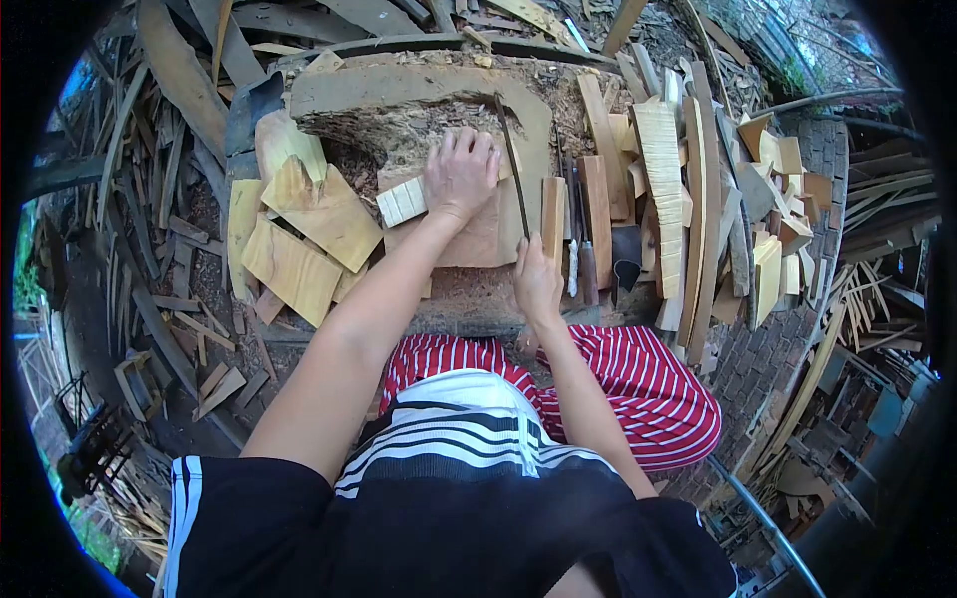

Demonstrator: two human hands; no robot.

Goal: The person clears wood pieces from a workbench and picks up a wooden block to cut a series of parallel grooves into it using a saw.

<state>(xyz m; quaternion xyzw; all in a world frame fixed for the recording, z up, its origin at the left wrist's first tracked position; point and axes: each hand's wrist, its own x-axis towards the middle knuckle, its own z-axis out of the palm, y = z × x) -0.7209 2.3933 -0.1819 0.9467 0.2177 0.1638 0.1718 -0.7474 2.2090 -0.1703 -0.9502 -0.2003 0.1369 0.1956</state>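
Note:
My left hand (462, 177) is curled over a pale strip of wood, its fingers bent down around it. The notched left end of this wood strip (402, 201) sticks out beside my wrist. Beneath it is a worn chopping block (469, 239) with a rough, hollowed top. My right hand (538, 281) is wrapped round the near end of a long, thin, dark blade (512, 164). The blade points away from me over the block, just right of my left fingers. Its handle is hidden in my fist.
Several yellowish wood slabs (294, 269) lie left of the block. To the right are a wood bar (552, 214), a tool with a brown handle (589, 274), a dark curved piece (625, 257) and a long notched board (662, 189). Cut wood pieces (766, 269) pile up farther right.

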